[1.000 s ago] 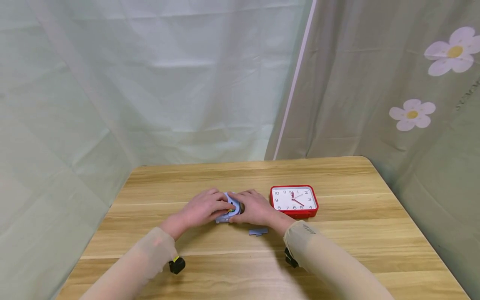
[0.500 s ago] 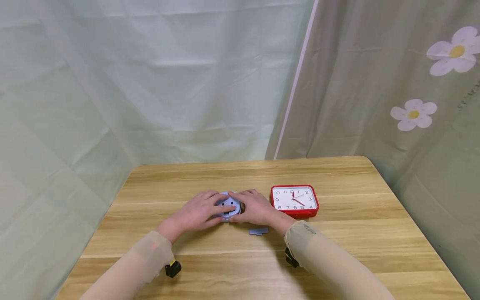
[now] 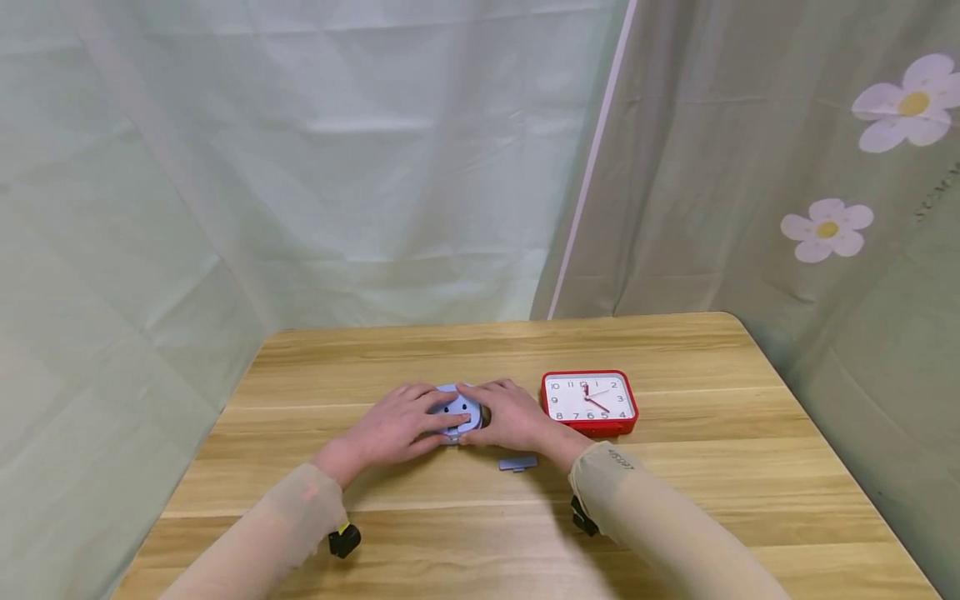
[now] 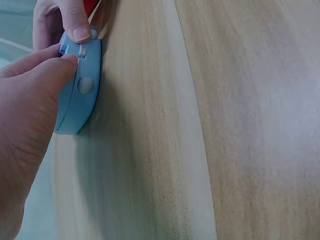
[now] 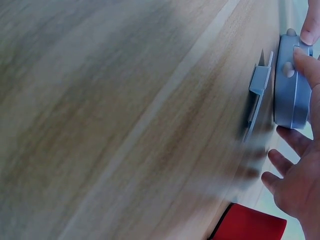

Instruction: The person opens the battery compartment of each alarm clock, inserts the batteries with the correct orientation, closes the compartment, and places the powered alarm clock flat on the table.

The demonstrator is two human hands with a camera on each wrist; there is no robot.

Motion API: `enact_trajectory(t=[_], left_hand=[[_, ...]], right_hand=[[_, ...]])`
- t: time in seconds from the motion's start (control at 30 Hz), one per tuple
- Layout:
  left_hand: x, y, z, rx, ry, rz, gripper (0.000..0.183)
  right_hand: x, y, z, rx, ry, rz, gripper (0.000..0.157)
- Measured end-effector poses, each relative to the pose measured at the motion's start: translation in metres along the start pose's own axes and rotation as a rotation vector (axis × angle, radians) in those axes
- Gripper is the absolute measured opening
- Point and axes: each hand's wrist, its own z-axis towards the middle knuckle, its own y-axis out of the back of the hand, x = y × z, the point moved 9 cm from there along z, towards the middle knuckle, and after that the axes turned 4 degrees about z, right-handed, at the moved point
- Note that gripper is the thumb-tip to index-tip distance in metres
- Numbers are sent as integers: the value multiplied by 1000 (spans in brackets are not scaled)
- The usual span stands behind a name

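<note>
A small light-blue alarm clock lies back up on the wooden table, its battery slot partly hidden by fingers. My left hand holds it from the left, thumb at the near edge and a finger pressing over the slot. From the right, my right hand grips the clock between thumb and forefinger. The left wrist view shows both thumbs against the side of the clock, near its round feet. No battery can be made out now. The loose blue battery cover lies just nearer, below my right hand.
A red rectangular clock lies face up right beside my right hand. Pale curtains hang behind the table and on both sides.
One second ago my left fingers held a small battery with green and gold on it at the slot; it has gone from sight. The left finger now lies straighter over the slot.
</note>
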Motion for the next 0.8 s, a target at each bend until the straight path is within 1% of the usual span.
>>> enact_trajectory(t=[0.1, 0.17, 0.33, 0.43, 0.53, 0.6, 0.67, 0.73, 0.8], left_hand=[[0, -1, 0, -5, 6, -10, 48], [1, -1, 0, -10, 21, -35, 47], [4, -3, -2, -11, 80, -121, 47], [5, -3, -3, -11, 114, -174, 53], [12, -1, -3, -24, 186, -238, 65], [19, 2, -4, -42, 248, -290, 75], [27, 3, -6, -46, 315, -331, 85], [35, 0, -8, -38, 369, -373, 92], [42, -5, -12, -12, 413, -413, 99]], right_hand=[[0, 0, 0, 3, -5, 2, 89], [0, 0, -1, 4, -8, -1, 89], [1, 0, 0, 4, -10, 1, 89], [1, 0, 0, 2, -9, 4, 89], [1, -1, 0, -1, -9, 0, 90], [2, -1, 0, -4, -11, 2, 90], [2, 0, 0, -7, -18, 1, 90], [2, 0, 0, -11, -23, 5, 90], [2, 1, 0, -14, -26, 11, 90]])
